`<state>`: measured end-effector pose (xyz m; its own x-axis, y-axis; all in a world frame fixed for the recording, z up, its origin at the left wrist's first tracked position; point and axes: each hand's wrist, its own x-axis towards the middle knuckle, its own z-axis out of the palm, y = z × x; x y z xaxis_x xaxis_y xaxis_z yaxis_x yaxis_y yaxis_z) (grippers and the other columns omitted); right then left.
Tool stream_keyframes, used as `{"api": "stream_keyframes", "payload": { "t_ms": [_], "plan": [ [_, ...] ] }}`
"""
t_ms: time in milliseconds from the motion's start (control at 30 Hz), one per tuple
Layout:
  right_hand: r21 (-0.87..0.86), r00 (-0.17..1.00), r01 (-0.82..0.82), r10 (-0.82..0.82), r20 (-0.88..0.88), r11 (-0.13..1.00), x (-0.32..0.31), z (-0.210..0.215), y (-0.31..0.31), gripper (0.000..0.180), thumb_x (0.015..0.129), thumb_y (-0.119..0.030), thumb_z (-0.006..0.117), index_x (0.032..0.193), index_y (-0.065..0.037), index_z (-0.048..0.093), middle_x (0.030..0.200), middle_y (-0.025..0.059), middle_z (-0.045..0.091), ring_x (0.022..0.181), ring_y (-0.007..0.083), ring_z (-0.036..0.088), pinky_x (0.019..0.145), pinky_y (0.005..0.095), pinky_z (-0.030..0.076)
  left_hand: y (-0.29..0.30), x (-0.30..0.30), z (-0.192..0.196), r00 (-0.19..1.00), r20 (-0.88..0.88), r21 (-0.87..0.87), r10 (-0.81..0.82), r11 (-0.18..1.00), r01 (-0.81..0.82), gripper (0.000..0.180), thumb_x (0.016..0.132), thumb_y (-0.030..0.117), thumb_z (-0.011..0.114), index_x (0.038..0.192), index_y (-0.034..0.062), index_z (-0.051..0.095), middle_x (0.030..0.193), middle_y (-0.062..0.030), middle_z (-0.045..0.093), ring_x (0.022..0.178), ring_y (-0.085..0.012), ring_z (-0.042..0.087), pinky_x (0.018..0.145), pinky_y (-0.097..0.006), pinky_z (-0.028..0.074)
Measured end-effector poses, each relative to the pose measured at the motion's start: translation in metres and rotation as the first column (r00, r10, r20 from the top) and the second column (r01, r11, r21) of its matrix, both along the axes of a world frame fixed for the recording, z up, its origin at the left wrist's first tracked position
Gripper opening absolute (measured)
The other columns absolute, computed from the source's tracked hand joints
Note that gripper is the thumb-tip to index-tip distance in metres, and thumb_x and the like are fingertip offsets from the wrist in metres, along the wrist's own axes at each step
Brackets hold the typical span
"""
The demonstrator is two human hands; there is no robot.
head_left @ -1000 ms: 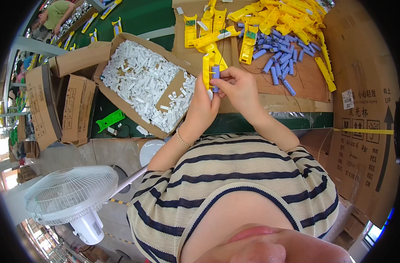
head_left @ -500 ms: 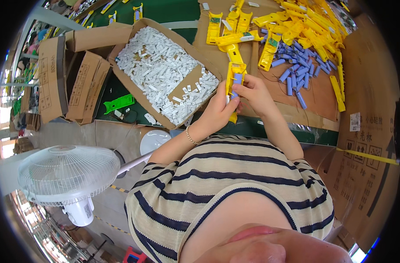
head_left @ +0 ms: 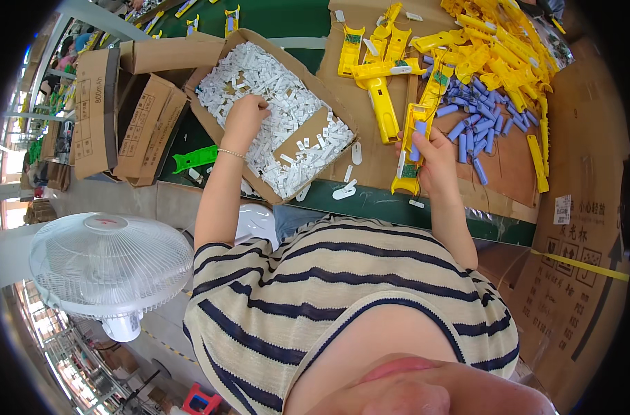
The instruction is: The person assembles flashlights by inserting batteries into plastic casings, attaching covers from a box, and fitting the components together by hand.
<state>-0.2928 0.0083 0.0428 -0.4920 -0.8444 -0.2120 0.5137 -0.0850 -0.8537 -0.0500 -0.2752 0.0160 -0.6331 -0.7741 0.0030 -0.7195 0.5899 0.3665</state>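
Observation:
My right hand grips a yellow plastic housing above the front edge of the bench. A purple cylindrical battery lies in the housing, with a small green circuit board near its lower end. My left hand is over the cardboard box full of small white plastic pieces. Its fingers are curled together, and I cannot make out whether a piece is between them. Beyond the held housing lie more yellow housings, one touching or overlapping its far end.
Purple batteries with wires lie loose at right beside a heap of yellow housings. A green housing lies left of the white pieces' box. A tall carton borders the right side; a white fan stands at left.
My left hand has left the yellow housing and moved left over the box of white pieces. My right hand keeps the housing, now slightly further right.

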Motion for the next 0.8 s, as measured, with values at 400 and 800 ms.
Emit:
{"api": "stream_keyframes", "payload": {
  "t_ms": [400, 800],
  "plan": [
    [0.150, 0.938, -0.171, 0.207, -0.278, 0.974, 0.018, 0.027, 0.002, 0.031, 0.076, -0.008, 0.071, 0.103, 0.001, 0.060, 0.086, 0.0034, 0.064, 0.074, 0.0069, 0.058, 0.065, 0.0206, 0.046, 0.088, -0.028, 0.075, 0.559, -0.778, 0.595, 0.286, 0.621, 0.510, 0.015, 0.079, -0.001, 0.062, 0.094, -0.0047, 0.063, 0.092, -0.0144, 0.065, 0.081, -0.0214, 0.065, 0.075, -0.030, 0.054],
    [0.133, 0.750, -0.059, 0.132, -0.648, 0.989, 0.037, 0.040, -0.003, 0.035, 0.071, -0.018, 0.076, 0.093, 0.003, 0.060, 0.074, 0.0052, 0.058, 0.063, 0.0087, 0.051, 0.056, 0.0241, 0.041, 0.140, -0.058, 0.084, 0.656, -0.753, 0.382, 0.057, 0.849, 0.364, 0.017, 0.072, -0.009, 0.067, 0.089, -0.0040, 0.068, 0.093, -0.0091, 0.062, 0.077, -0.0123, 0.059, 0.068, -0.021, 0.049]
  ]
}}
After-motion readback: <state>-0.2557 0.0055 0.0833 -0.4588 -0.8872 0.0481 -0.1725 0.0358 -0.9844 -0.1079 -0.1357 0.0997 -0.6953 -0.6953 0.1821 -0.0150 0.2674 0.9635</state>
